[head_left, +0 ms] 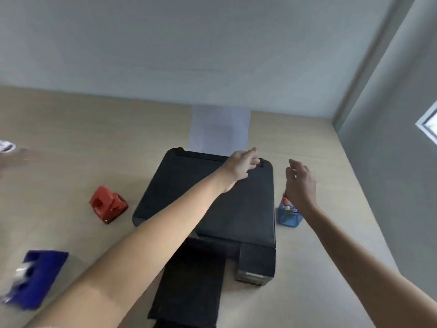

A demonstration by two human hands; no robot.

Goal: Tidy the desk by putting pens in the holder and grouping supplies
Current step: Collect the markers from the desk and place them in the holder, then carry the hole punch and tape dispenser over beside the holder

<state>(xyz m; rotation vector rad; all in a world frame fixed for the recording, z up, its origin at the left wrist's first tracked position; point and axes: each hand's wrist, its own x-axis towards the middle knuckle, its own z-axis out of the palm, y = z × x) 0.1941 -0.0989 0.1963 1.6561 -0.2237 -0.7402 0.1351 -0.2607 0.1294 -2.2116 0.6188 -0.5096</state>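
both hands (241,165) (299,183) empty above printer (212,197); holder (289,215) beside

Both arms reach forward, left grip (242,165) and right grip (299,183) open-fingered, empty.

Printer (236,209) mid-desk, hole punch (108,204) to its left, pen holder (289,216) to its right, paper (220,131) behind.

Under my arms: matt black plastic printer (236,204) on pale wood-grain worktop (71,138); white paper (220,131) behind; blue mesh holder (289,217).
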